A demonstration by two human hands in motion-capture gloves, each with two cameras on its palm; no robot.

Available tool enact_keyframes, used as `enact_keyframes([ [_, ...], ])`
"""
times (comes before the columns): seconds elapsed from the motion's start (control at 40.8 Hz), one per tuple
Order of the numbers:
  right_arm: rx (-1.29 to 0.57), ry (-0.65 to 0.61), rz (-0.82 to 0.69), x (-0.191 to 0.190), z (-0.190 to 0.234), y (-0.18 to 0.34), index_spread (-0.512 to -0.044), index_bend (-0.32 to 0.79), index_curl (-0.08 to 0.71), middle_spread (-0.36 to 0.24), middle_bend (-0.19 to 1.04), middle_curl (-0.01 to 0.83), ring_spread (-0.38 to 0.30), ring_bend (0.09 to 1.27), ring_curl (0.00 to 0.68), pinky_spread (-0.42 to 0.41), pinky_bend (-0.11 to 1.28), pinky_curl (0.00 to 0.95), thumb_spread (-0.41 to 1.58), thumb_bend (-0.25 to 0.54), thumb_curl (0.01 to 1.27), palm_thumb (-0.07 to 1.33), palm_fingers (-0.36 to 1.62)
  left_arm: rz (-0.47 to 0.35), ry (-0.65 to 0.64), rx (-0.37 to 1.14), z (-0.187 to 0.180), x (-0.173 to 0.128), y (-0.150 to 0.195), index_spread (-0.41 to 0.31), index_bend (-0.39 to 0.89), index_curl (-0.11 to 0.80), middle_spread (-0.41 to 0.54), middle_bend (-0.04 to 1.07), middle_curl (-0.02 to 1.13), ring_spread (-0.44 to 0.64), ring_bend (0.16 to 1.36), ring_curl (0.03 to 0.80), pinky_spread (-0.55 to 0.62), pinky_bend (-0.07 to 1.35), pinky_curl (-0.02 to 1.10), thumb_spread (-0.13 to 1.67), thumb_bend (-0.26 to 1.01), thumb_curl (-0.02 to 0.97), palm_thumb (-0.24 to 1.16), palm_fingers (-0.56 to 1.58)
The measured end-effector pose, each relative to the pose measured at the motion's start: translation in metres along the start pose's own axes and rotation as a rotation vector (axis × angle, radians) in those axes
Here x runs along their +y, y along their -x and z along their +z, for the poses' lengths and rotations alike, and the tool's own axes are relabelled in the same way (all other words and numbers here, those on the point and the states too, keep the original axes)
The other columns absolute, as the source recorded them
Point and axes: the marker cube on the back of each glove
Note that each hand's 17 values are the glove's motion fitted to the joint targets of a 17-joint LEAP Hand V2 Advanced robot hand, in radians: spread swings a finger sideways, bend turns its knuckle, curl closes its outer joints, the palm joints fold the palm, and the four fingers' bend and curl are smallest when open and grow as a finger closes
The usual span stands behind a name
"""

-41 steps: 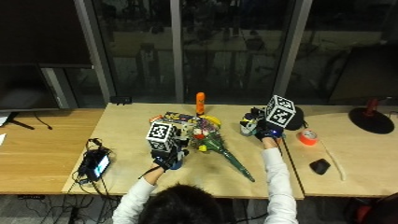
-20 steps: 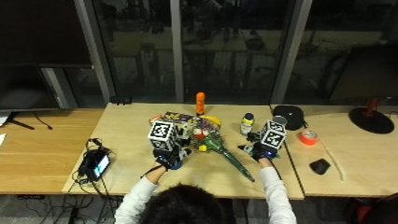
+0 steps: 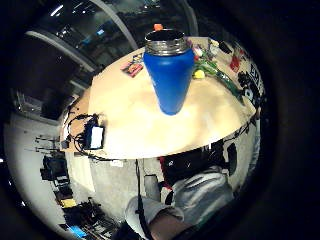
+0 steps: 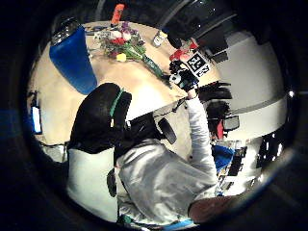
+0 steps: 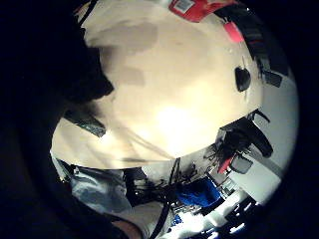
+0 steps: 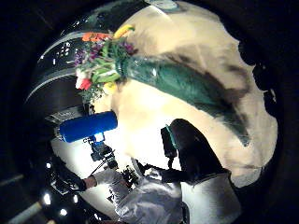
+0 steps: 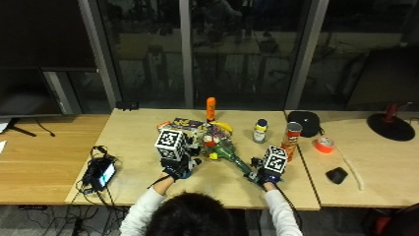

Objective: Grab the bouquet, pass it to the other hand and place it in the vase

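Near the table's (image 7: 131,128) front edge, the right hand (image 7: 267,172) sits over the bouquet's (image 7: 225,152) stem end, grip unseen; blooms point toward the vase (image 3: 169,70).

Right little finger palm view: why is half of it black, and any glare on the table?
Right little finger side view: a dark shape close to the lens blacks out one side; a bright washed-out patch sits on the table. Right thumb side view: the bouquet casts soft dark shadows on the tabletop. Outside view: evenly lit, windows dark.
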Motion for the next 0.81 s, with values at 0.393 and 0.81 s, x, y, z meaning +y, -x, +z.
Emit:
enact_keyframes([
  [0.393,-0.041,0.060,-0.031,0.000,0.042,0.008,-0.192,0.14,0.145,-0.098,0.36,0.430,-0.167,0.73,0.382,-0.126,0.68,0.345,1.03,0.007,0.39,0.73,0.93,0.006,0.026,0.025,0.004,-0.001,0.002,0.071,0.17,0.348,0.275,0.19,0.33,0.45,0.41,0.248,0.42,0.19,0.31,1.10,-0.02,0.328,0.49,0.19],
  [0.81,-0.044,-0.027,0.021,-0.011,0.032,0.012,-0.220,0.29,0.351,-0.140,0.34,0.507,-0.199,0.61,0.442,-0.209,0.60,0.416,0.96,0.060,0.50,1.01,1.13,0.002,0.032,0.025,-0.001,-0.005,0.002,0.071,0.17,0.350,0.278,0.18,0.33,0.45,0.41,0.254,0.42,0.19,0.32,1.10,-0.02,0.331,0.49,0.19],
])
